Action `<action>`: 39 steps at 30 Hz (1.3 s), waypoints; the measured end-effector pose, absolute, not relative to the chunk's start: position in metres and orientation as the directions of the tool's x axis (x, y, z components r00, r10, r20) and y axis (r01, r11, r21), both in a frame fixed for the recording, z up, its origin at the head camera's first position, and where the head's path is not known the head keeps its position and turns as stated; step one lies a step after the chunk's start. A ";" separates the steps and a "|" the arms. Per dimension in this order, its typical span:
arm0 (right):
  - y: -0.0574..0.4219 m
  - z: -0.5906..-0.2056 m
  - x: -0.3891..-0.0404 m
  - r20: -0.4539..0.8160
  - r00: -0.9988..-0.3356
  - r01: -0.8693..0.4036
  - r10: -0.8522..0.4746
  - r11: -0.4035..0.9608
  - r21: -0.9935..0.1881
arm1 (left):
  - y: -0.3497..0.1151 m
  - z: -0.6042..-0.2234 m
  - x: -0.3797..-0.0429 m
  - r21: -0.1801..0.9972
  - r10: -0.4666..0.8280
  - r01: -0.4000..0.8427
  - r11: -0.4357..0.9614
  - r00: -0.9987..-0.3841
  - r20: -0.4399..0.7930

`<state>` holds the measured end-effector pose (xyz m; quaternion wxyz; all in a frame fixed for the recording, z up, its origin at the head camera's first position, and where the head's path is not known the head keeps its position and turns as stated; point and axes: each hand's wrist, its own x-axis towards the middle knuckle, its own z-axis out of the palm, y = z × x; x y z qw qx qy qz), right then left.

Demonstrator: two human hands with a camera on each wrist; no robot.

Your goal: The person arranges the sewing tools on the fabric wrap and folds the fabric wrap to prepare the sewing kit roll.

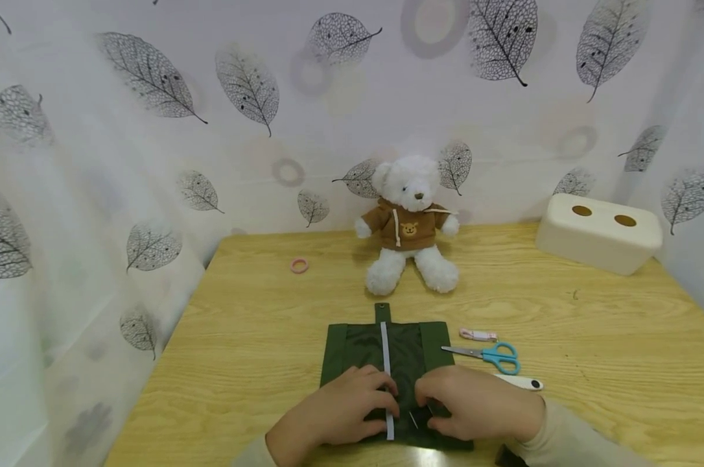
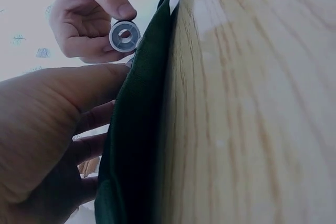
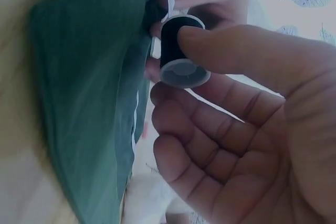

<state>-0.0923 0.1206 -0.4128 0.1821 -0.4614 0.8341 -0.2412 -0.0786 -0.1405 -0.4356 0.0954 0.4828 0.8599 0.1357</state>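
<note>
A dark green fabric piece (image 1: 358, 350) with a small tab at its top lies flat on the table. Down its middle runs a narrow white strip (image 1: 386, 350). My left hand (image 1: 352, 402) rests on the fabric, its fingertips touching it beside the strip's lower part. In the left wrist view, its thumb reaches along the edge of the cloth. My right hand (image 1: 474, 402) pinches a spool of black thread (image 3: 173, 40) between thumb and fingers, just above the fabric's lower right. The spool's pale end (image 2: 124, 36) faces the left wrist camera.
Right of the fabric lie blue-handled scissors (image 1: 498, 355), a small pinkish-white bundle (image 1: 478, 335) and a white handle (image 1: 524, 383), partly hidden by my hand. Behind sit a white teddy bear (image 1: 410, 227), a pink ring (image 1: 299, 265) and a cream box (image 1: 599, 233) with two holes.
</note>
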 end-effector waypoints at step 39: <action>0.083 -0.414 -0.085 -0.198 -0.545 -0.643 -0.815 0.558 -0.524 | -0.145 -0.439 -0.077 0.359 0.853 0.801 0.479 -0.522 0.027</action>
